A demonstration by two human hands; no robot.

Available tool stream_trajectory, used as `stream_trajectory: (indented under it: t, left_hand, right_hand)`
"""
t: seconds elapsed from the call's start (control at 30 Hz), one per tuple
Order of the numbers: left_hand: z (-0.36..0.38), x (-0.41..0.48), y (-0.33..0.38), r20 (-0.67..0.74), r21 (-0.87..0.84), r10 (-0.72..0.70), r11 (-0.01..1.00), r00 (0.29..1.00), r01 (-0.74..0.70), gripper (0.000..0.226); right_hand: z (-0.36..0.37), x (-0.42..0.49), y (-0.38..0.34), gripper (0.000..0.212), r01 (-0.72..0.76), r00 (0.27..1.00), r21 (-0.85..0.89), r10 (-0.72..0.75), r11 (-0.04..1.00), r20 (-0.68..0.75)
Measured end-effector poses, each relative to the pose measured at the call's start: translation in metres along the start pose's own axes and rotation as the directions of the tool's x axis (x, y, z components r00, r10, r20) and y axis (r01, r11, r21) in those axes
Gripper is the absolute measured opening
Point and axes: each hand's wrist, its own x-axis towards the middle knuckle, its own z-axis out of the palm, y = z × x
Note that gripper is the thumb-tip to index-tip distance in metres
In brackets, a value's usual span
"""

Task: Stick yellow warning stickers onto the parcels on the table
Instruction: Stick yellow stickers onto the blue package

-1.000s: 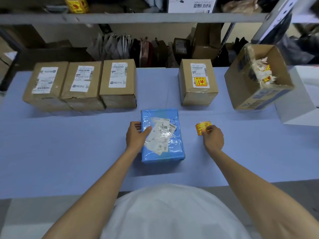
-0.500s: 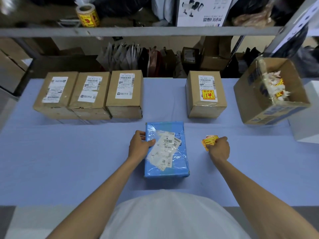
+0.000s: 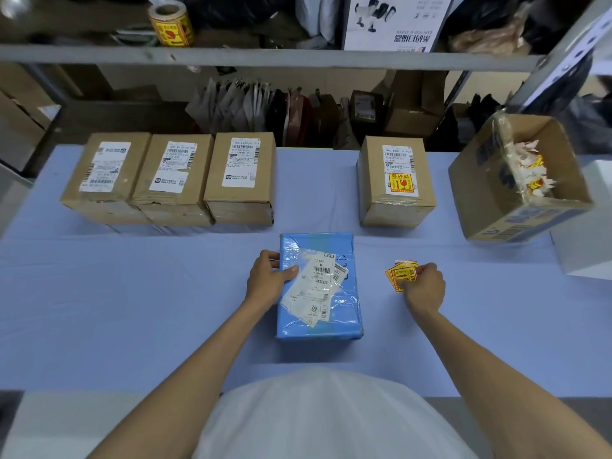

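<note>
A blue plastic-wrapped parcel (image 3: 319,289) with white shipping labels lies in front of me on the blue table (image 3: 132,293). My left hand (image 3: 269,279) grips its left edge, thumb on top. My right hand (image 3: 423,286) rests on the table to the parcel's right, pinching a small stack of yellow warning stickers (image 3: 401,274). At the back left three brown cardboard parcels (image 3: 172,178) stand side by side with white labels only. A fourth cardboard parcel (image 3: 395,180) at the back right carries a yellow warning sticker (image 3: 399,183).
An open cardboard box (image 3: 520,180) holding sticker scraps is tilted at the far right, beside a white box (image 3: 586,226). A shelf (image 3: 265,56) above the table's back carries a roll of yellow stickers (image 3: 171,26). Bags and boxes stand behind the table.
The view has tilted up, so everything sits lower in frame. Both hands keep their hold; the blue parcel and stickers stay in place on the table.
</note>
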Motion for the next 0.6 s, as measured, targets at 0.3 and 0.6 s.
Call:
stream_trajectory:
  t: [0.3,0.6]
  left_hand:
    - [0.002,-0.005,-0.001,-0.024,-0.043,-0.025,0.999,0.999,0.024,0.034]
    - [0.009,-0.016,0.020,-0.112,0.303,0.143,0.948,0.983,-0.103,0.057]
  right_hand:
    - [-0.011,-0.005,0.004,0.022,0.038,0.999,0.136,-0.035,0.990,-0.028]
    - [-0.007,-0.034,-0.042,0.012,0.300,0.953,0.230,-0.282,0.926,-0.110]
